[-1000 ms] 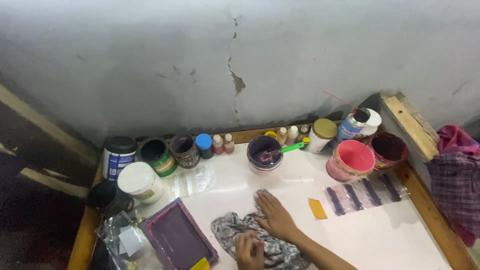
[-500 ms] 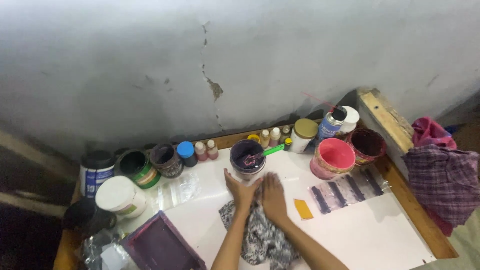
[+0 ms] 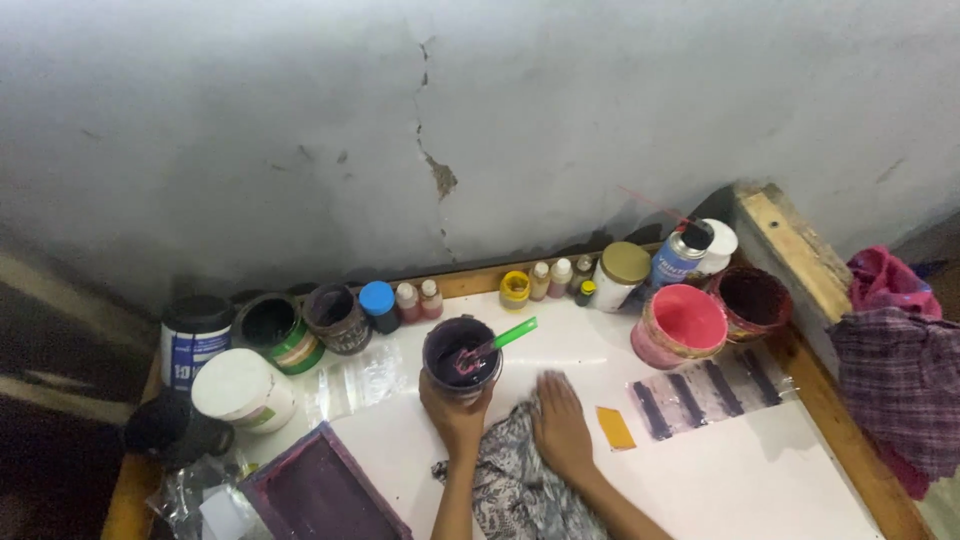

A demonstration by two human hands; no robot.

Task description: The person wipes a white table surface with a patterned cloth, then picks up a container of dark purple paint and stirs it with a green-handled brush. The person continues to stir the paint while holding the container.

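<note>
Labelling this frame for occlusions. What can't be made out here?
- Head view: left hand wraps the purple paint cup, hiding its lower wall.
- Patterned cloth under right hand and the framed screen are cut off by the bottom edge.
- Small bottles: contents too small to tell.

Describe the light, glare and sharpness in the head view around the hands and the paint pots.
Head view: light is dim and soft, with no hard shadows; a pale sheen lies on the white tabletop behind the purple paint cup. The left hand on the cup and the right hand on the patterned cloth look slightly soft. The left edge falls into darkness, where the black mug loses detail.
</note>
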